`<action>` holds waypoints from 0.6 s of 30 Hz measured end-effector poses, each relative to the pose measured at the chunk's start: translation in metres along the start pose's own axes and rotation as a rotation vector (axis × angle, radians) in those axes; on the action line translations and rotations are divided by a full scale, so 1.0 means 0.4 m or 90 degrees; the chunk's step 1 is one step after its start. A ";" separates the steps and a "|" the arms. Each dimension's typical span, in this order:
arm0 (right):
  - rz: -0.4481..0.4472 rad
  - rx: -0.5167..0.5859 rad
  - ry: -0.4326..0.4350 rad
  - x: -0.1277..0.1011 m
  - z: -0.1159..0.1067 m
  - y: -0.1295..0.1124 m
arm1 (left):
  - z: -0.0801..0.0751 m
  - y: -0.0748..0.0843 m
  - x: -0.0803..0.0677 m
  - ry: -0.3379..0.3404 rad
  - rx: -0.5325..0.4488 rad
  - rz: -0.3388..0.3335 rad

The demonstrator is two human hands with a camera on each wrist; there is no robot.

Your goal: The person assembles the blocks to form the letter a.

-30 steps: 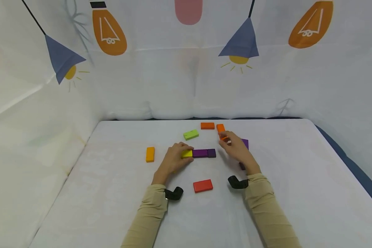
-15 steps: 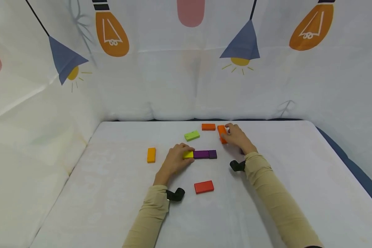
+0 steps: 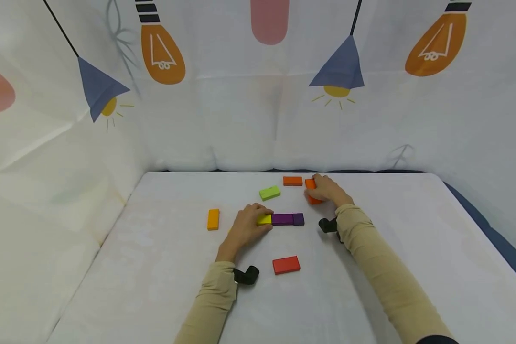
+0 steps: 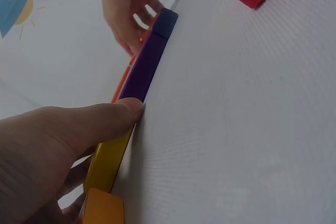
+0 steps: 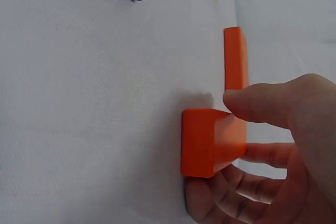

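Note:
My left hand (image 3: 246, 225) holds a yellow block (image 3: 264, 219) between thumb and fingers. That block forms the left end of a row with a purple block (image 3: 282, 220) and a short dark purple block (image 3: 298, 219). In the left wrist view, the thumb lies along the near side, by the yellow-purple joint. Farther back, my right hand (image 3: 327, 188) is around an orange block (image 3: 311, 185), thumb on its left and fingers on its right. The right wrist view shows this orange block (image 5: 202, 142) flat on the table, its far part partly behind the thumb.
Another orange block (image 3: 292, 181) and a lime green block (image 3: 269, 193) lie at the back. A yellow-orange block (image 3: 213, 219) is to the left, a red block (image 3: 286, 264) in front. A second yellow-orange block (image 4: 103, 208) sits by the left hand's yellow block.
My right hand has moved back and settled around the orange block, which has shifted little. The left hand stays on the yellow block. The head view has tilted slightly.

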State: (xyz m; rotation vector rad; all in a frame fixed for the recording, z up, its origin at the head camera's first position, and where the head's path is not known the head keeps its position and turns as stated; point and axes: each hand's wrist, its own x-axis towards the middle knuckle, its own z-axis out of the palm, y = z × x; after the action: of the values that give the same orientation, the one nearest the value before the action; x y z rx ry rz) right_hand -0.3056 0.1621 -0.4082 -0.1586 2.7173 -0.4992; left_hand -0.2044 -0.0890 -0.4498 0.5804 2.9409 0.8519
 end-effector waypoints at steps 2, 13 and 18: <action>0.004 0.001 -0.004 -0.002 0.000 0.001 | 0.002 0.001 0.000 0.000 0.002 0.000; 0.013 0.040 0.016 -0.008 0.004 0.009 | 0.004 0.001 0.000 0.004 0.009 0.004; 0.009 0.055 0.024 -0.002 0.008 0.020 | 0.001 0.002 0.000 0.006 0.008 0.004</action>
State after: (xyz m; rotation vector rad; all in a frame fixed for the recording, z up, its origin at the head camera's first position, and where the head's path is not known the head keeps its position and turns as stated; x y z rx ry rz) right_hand -0.3038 0.1688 -0.4135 -0.1071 2.7258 -0.6194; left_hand -0.2039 -0.0882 -0.4499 0.5881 2.9564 0.8408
